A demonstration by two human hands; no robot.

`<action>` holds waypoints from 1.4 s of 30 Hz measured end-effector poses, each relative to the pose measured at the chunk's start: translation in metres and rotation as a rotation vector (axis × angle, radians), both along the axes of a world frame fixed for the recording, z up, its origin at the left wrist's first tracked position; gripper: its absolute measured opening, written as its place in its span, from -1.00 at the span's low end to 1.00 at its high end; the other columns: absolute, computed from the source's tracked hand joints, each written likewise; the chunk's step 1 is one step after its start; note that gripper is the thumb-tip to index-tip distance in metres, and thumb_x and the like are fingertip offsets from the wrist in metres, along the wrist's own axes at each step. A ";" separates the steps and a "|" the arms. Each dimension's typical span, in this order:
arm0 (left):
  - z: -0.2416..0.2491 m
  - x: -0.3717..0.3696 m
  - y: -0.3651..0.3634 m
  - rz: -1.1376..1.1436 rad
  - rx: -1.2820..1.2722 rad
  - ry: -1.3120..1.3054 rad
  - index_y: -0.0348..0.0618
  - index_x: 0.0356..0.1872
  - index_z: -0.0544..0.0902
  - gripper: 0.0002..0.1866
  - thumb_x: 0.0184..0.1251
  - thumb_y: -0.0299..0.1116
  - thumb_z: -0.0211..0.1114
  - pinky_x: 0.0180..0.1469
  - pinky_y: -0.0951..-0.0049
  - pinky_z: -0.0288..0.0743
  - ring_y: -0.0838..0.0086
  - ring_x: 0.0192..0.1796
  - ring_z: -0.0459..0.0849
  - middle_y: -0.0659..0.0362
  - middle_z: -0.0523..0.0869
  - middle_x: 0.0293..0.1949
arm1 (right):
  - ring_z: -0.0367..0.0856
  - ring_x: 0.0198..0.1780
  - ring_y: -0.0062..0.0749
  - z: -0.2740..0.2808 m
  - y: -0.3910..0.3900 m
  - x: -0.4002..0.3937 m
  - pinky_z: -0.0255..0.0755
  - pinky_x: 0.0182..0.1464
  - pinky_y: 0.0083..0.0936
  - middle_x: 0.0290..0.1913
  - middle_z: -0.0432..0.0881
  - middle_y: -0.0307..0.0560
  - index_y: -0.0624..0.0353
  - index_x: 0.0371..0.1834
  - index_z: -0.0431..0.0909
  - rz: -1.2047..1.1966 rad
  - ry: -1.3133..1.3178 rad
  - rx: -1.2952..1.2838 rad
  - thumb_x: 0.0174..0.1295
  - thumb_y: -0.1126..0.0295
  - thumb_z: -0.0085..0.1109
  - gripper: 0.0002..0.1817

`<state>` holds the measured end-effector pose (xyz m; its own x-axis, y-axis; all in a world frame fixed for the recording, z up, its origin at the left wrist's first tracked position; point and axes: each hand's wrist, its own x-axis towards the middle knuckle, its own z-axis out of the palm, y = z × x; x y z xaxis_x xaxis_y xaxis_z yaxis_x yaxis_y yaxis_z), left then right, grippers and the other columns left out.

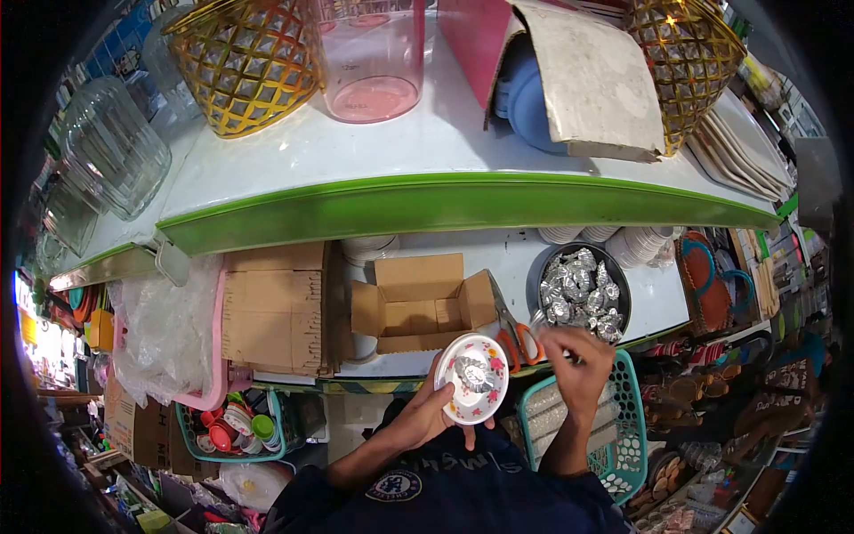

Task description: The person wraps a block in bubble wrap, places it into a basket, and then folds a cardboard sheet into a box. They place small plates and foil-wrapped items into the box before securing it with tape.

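Observation:
My left hand (429, 415) holds a small white bowl (459, 409) with red and pink flowers by its rim, fingers beneath it. A silvery item (474, 375) lies in the bowl. My right hand (578, 363) is raised beside a black round tub (584, 289) of silver-wrapped pieces (578, 283), its fingers curled near the tub's front rim; what they hold, if anything, is too small to tell. Between the hands, scissors with orange handles (519, 345) rest at the shelf edge. An open, empty-looking cardboard box (421, 307) stands behind the bowl.
A green-edged shelf (463, 204) crosses above, bearing gold baskets (252, 71), a clear pink-tinted container (374, 62) and glass jars. Flattened cardboard (271, 311) and a pink tray (218, 351) are at left. Teal baskets (630, 400) hang below the counter. Someone in dark clothing (783, 392) is at right.

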<state>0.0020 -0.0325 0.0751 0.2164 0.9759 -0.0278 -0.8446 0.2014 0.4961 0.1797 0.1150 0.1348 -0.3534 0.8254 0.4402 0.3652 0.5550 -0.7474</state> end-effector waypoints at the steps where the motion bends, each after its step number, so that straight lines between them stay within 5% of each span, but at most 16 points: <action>1: 0.001 -0.001 0.000 0.024 -0.010 -0.001 0.21 0.54 -0.26 -0.37 0.63 -0.17 -0.17 -0.37 0.17 0.72 0.01 -0.02 0.69 -0.16 0.43 0.25 | 0.57 -0.50 -0.52 0.005 -0.005 -0.003 0.39 -0.43 -0.57 -0.35 0.76 -0.09 0.18 -0.28 0.80 0.156 0.086 0.058 -0.01 0.56 0.43 -0.81; 7: 0.010 -0.004 -0.003 0.090 -0.047 0.044 0.21 0.54 -0.26 -0.37 0.63 -0.12 -0.18 -0.40 0.20 0.70 0.02 -0.01 0.69 -0.14 0.41 0.28 | 0.62 -0.39 -0.46 0.028 -0.020 -0.021 0.52 -0.33 -0.56 -0.31 0.74 -0.26 0.06 -0.26 0.81 0.532 -0.088 0.165 -0.11 0.52 0.49 -0.73; 12: 0.008 -0.006 -0.004 0.115 -0.035 0.009 0.19 0.54 -0.22 -0.37 0.62 -0.07 -0.18 -0.41 0.23 0.69 0.04 -0.01 0.69 -0.10 0.40 0.27 | 0.60 -0.35 -0.52 0.025 -0.021 -0.025 0.51 -0.33 -0.55 -0.26 0.68 -0.37 -0.08 -0.22 0.82 0.626 -0.145 0.222 -0.14 0.49 0.48 -0.67; 19: 0.003 -0.005 -0.003 0.060 -0.063 -0.002 0.16 0.52 -0.16 -0.37 0.60 -0.02 -0.15 -0.44 0.23 0.68 0.07 -0.06 0.70 -0.11 0.46 0.22 | 0.63 -0.35 -0.49 0.011 -0.012 -0.016 0.52 -0.31 -0.57 -0.28 0.69 -0.30 -0.05 -0.23 0.82 0.618 -0.030 0.140 -0.10 0.59 0.40 -0.67; 24: 0.007 -0.003 -0.002 0.040 -0.090 -0.019 0.14 0.51 -0.14 -0.40 0.61 -0.04 -0.16 -0.44 0.23 0.68 0.08 -0.09 0.71 -0.13 0.49 0.19 | 0.64 -0.35 -0.55 -0.007 0.013 -0.005 0.48 -0.33 -0.61 -0.32 0.67 -0.17 0.10 -0.22 0.79 -0.004 -0.012 0.009 0.05 0.63 0.33 -0.75; 27: 0.008 0.000 -0.002 0.058 -0.109 0.124 -0.05 0.48 0.07 -0.37 0.59 0.11 -0.24 -0.48 0.19 0.61 0.05 -0.07 0.70 -0.15 0.55 0.16 | 0.65 -0.34 -0.44 -0.032 0.043 0.008 0.47 -0.31 -0.56 -0.31 0.68 -0.11 0.10 -0.21 0.78 -0.255 -0.019 -0.148 0.12 0.53 0.35 -0.82; 33: 0.006 0.002 -0.001 0.038 -0.103 0.114 -0.09 0.48 0.09 -0.37 0.59 0.10 -0.27 -0.45 0.18 0.62 0.05 -0.06 0.69 -0.16 0.54 0.15 | 0.67 -0.23 -0.08 -0.072 0.064 0.024 0.52 -0.17 -0.26 -0.25 0.70 0.01 0.11 -0.23 0.78 -0.417 -0.480 0.045 0.12 0.26 0.42 -0.78; 42: 0.011 0.003 0.002 0.059 -0.089 0.159 -0.12 0.47 0.10 -0.35 0.58 0.12 -0.28 -0.46 0.19 0.62 0.06 -0.08 0.69 -0.17 0.54 0.14 | 0.68 -0.18 -0.02 -0.072 0.058 0.014 0.54 -0.12 -0.23 -0.25 0.70 0.04 0.14 -0.28 0.77 -0.414 -0.496 -0.053 0.10 0.28 0.41 -0.80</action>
